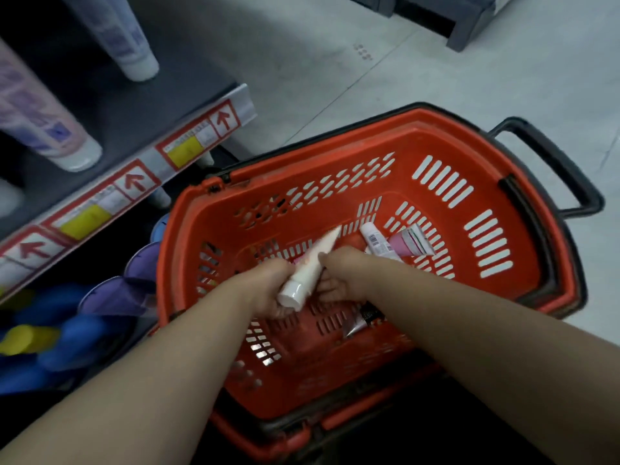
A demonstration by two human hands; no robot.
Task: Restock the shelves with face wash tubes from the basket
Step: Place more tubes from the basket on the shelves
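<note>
Both my hands are down inside the red plastic basket (436, 169) on the floor. My left hand (268, 286) grips a white face wash tube (308, 270) near its cap, the tube pointing up and away. My right hand (339, 276) is beside it, fingers curled against the same tube; what else it holds is hidden. A pink and white tube (402, 245) lies at the basket's far right floor. A small dark-capped tube (362, 318) lies under my right forearm. The shelf (110, 105) at the left holds upright tubes (50, 129).
The shelf edge carries red-arrow price labels (188, 146). A lower shelf at left holds purple tubes (114, 293) and blue and yellow bottles (30, 337). The basket's black handle (563, 169) folds out to the right. Grey floor lies beyond, with another shelf base (469, 25) at top right.
</note>
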